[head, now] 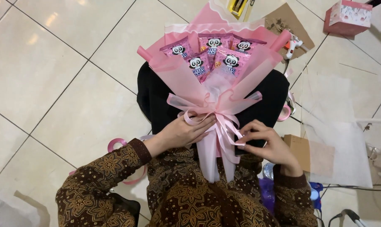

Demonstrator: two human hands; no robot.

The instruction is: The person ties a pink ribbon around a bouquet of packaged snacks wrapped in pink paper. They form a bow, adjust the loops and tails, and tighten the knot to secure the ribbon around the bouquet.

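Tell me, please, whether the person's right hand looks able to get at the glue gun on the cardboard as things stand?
Probably yes: the right hand only pinches ribbon tails, and the glue gun lies uncovered beyond the bouquet, up the right side, though it looks a long stretch.

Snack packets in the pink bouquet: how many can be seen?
5 snack packets: back row left, middle, right; front row left, right. Others may be hidden behind.

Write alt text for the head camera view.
Two bare hands, left hand and right hand, tie a pale pink satin ribbon around a pink paper-wrapped bouquet of snack packets. It rests on a black cushion over a white tiled floor.
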